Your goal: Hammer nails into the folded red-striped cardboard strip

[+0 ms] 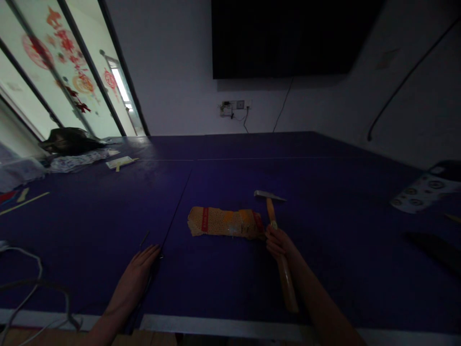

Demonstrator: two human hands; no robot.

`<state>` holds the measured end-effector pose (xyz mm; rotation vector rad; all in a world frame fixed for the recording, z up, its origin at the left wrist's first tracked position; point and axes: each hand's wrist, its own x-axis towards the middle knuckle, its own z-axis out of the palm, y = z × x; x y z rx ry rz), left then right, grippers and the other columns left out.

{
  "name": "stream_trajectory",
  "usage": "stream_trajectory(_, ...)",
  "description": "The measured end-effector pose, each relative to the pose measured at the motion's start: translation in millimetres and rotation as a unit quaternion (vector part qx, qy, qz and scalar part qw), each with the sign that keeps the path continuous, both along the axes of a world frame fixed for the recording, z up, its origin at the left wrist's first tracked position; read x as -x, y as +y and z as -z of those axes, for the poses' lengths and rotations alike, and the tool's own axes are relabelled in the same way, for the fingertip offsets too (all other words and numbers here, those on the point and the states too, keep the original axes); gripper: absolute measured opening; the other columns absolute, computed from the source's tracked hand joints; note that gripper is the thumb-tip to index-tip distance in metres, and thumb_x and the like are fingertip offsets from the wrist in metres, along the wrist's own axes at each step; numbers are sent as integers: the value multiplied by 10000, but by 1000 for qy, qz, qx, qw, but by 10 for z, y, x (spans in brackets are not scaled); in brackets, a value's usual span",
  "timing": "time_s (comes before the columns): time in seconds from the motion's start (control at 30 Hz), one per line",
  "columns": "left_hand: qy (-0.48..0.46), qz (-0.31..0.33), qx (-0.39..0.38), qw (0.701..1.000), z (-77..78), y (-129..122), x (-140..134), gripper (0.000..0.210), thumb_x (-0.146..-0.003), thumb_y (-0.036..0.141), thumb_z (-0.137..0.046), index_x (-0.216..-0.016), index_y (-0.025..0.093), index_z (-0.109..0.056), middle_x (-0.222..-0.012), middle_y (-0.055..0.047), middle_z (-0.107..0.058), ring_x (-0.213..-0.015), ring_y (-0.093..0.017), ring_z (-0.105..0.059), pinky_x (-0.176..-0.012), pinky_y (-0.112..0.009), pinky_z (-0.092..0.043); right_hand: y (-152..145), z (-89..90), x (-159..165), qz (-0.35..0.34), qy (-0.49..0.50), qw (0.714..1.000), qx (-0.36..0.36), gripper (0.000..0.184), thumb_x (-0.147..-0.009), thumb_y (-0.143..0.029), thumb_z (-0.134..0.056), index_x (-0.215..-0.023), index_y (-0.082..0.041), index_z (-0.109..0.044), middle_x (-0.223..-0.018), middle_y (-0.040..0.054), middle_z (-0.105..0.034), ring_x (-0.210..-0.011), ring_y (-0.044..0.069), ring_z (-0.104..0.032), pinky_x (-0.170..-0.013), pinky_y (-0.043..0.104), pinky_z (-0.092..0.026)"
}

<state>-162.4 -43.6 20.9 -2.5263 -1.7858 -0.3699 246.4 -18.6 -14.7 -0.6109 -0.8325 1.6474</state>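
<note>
My right hand [279,241] is wrapped around the wooden handle of a hammer [287,283], its metal head pointing away from me above the table. Left of the hammer lies a flat, worn piece of cardboard [218,221] with red bands and orange patches; small marks on it are too fine to name. My left hand [139,269] rests flat on the purple table, fingers stretched out beside a dark seam. Near its fingertips are a thin, short stick-like piece [144,238] and a tiny shiny bit [161,256].
Pale cables [38,269] loop over the table's left front edge. A black bag [70,141] and clear plastic wrapping [77,161] lie at the back left. On the right are a patterned cloth-like item [419,192] and a dark flat object [434,247]. A wall screen [288,38] hangs beyond.
</note>
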Motion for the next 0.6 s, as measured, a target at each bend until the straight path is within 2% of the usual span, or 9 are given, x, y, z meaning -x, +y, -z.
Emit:
stream_trajectory(0.13, 19, -23, 25, 999, -27, 58, 3, 439, -757, 145, -309, -1096, 168, -588, -1142, -68, -591, -1037, -202, -543, -898, -318, -426, 2, -1, 1, -5, -4, 1000, -1, 320, -700, -411, -634, -563, -190, -447, -333, -155, -227, -208, 1, -91, -208, 121, -225)
stream_trajectory(0.3, 56, -43, 37, 997, -144, 148, -47, 368, -798, 157, -311, -986, 168, -627, -979, -75, -637, -905, -201, -582, -806, -283, -448, 7, -7, -1, -10, -4, 1000, -3, 341, -698, -420, -633, -547, -192, -430, -344, -155, -221, -220, 0, -77, -216, 118, -227)
stream_trajectory(0.43, 107, -69, 22, 992, -213, 172, -140, 335, -821, 133, -308, -949, 138, -618, -888, -98, -635, -827, -205, -588, -752, -294, -441, 9, -16, -1, -17, -5, 1000, -2, 404, -703, -426, -628, -490, -189, -380, -340, -150, -209, -229, -2, -65, -221, 117, -231)
stream_trajectory(0.6, 132, -104, -6, 986, -188, 150, -169, 294, -837, 148, -319, -868, 150, -611, -838, -77, -627, -788, -188, -578, -715, -280, -427, 21, -7, 0, -18, -1, 1000, 0, 396, -685, -439, -642, -497, -190, -399, -334, -152, -205, -227, 0, -63, -217, 117, -230)
